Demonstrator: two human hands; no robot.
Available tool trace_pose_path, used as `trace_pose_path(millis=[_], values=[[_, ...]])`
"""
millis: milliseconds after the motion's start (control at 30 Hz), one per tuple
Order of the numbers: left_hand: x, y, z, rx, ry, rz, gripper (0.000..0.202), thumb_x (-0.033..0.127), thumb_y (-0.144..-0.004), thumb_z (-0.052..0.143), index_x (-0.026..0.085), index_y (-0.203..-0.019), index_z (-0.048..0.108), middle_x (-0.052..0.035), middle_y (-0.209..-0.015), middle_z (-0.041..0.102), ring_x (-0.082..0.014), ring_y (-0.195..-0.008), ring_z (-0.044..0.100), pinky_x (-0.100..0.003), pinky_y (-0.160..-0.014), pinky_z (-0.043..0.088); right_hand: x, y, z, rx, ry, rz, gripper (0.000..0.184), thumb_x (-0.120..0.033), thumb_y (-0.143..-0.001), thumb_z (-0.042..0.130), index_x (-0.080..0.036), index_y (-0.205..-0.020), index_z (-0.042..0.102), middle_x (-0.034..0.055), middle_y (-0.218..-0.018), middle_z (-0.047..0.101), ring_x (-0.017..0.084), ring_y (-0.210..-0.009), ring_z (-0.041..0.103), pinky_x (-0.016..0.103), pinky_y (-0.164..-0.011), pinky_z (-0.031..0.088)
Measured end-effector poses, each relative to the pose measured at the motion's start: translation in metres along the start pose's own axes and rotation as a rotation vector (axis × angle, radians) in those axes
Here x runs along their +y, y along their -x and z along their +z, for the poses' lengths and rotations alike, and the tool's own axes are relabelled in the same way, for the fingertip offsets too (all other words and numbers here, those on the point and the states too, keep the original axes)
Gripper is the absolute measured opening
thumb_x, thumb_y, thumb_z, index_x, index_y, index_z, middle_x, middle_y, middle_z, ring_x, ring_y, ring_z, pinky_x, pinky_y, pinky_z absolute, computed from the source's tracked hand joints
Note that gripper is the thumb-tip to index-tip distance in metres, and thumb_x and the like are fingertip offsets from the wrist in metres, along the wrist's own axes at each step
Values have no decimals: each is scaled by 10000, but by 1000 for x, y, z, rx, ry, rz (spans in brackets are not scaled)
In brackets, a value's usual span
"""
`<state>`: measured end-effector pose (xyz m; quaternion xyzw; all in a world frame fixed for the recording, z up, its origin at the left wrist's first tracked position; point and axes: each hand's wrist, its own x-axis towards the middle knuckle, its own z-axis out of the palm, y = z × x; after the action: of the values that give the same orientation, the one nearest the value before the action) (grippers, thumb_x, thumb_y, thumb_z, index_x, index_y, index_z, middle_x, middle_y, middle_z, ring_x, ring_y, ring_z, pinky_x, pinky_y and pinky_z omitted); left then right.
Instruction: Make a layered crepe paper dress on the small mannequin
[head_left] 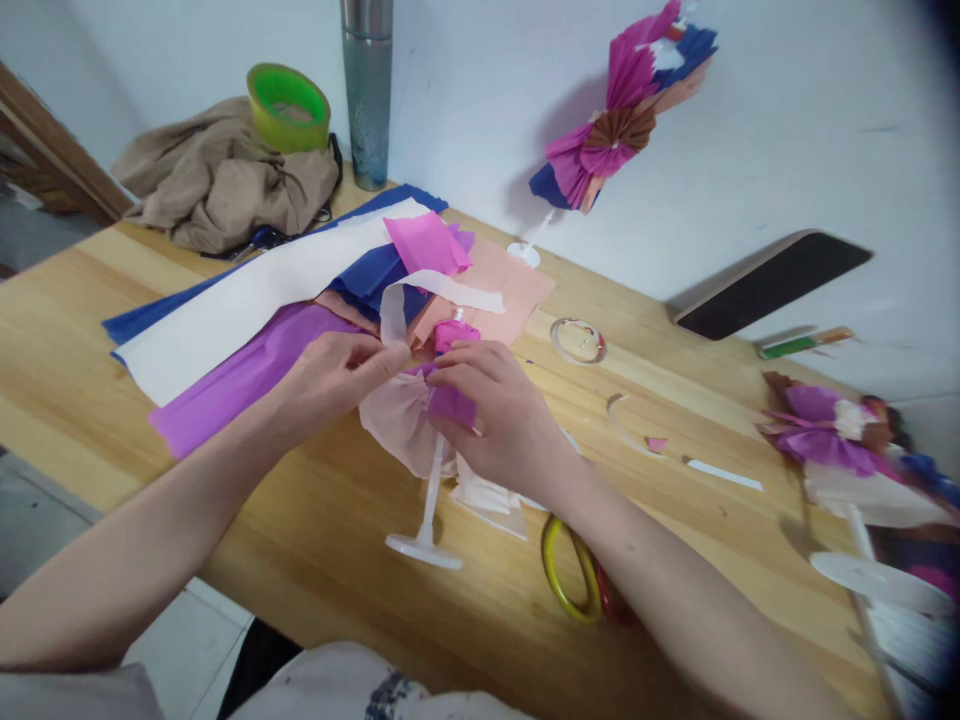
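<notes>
Both my hands meet over a small paper doll (420, 420) on a white stand (424, 545) at the middle of the wooden table (90, 330). My left hand (337, 375) pinches the pale pink paper skirt at the doll's waist. My right hand (499, 420) is closed around the doll's purple paper bodice from the right. A white paper strip (420, 295) loops up from the doll. Coloured crepe sheets lie just behind: white (247, 300), purple (240, 380), blue (367, 275) and pink (427, 245).
Yellow-handled scissors (574, 580) lie under my right forearm. A clear tape roll (578, 341) and paper scraps sit to the right. A finished paper doll (840, 440) stands at the right edge, another (622, 110) leans on the wall. A metal flask (367, 90), green tape roll (289, 105) and brown cloth (225, 180) are at the back.
</notes>
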<state>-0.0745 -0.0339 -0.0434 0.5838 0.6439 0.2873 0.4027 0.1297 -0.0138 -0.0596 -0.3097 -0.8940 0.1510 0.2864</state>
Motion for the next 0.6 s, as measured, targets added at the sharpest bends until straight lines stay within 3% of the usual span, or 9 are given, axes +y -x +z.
trace_pose_path(millis=[67, 167, 333, 400, 467, 600], values=[[8, 0, 4, -87, -152, 26, 305, 469, -766, 603, 193, -814, 725, -19, -768, 695, -197, -736, 610, -255, -595, 390, -2, 8, -2, -67, 79, -15, 340, -123, -752, 633, -166, -1089, 627, 145, -1189, 623, 321, -1153, 506, 499, -942, 449], [15, -4, 12, -127, -331, 36, 249, 394, -746, 614, 219, -882, 728, -27, -809, 698, -217, -766, 610, -271, -626, 382, -3, 14, -2, -130, 164, -2, 414, -100, -750, 616, -144, -1161, 594, 174, -1266, 575, 343, -1184, 474, 523, -940, 442], [16, -19, 21, -180, -492, 66, 198, 349, -744, 585, 202, -800, 706, -25, -685, 631, -197, -666, 570, -272, -582, 341, 0, 14, 2, -103, 235, -2, 238, -57, -802, 530, -167, -986, 634, 150, -1142, 638, 298, -1061, 538, 463, -847, 476], [15, -25, 23, -212, -513, 60, 196, 346, -748, 567, 194, -768, 689, -15, -656, 609, -185, -639, 557, -268, -571, 335, 2, 14, 4, -58, 228, 21, 149, -92, -845, 512, -180, -840, 632, 131, -1014, 673, 275, -966, 571, 433, -803, 485], [13, -28, 23, -228, -499, 45, 187, 335, -739, 561, 184, -725, 671, -7, -638, 597, -178, -629, 548, -267, -572, 340, 4, 14, 7, 6, 185, 62, 172, -124, -868, 500, -187, -750, 608, 119, -909, 680, 254, -897, 588, 407, -773, 493], [7, -31, 24, -214, -244, 26, 109, 277, -645, 631, 174, -609, 641, 22, -578, 568, -165, -615, 535, -256, -578, 372, 6, 15, 7, 77, 92, 115, 146, -113, -834, 505, -194, -747, 591, 104, -887, 670, 235, -873, 589, 378, -747, 494]])
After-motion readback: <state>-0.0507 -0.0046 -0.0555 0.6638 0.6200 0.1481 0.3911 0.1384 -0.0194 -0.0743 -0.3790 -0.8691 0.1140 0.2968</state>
